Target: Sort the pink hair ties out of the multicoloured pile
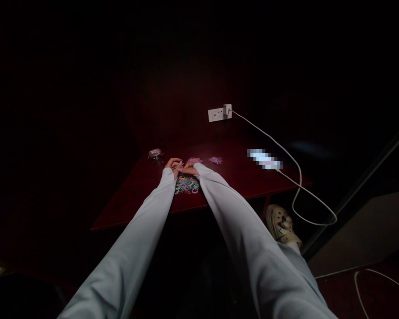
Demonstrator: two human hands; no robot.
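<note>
My left hand point(173, 164) and my right hand point(189, 170) meet over the near part of a dark red table. The left fingers are bent inward and the right fingers point left against them. Both look closed in a pinch; whatever is between them is too small to make out. Just below lies a loose pile of multicoloured hair ties point(186, 184), partly under my hands. Beyond the right hand is a heap of pink hair ties point(195, 160). To its right sits a smaller purple heap point(216, 160) of similar bands.
A clear lidded jar point(155, 154) stands at the table's left. A lit phone point(264, 159), blurred out, lies at the right, its white cable point(269, 136) running to a charger in the wall socket point(220, 113). A clog-shod foot point(283, 225) is beside the table's right edge.
</note>
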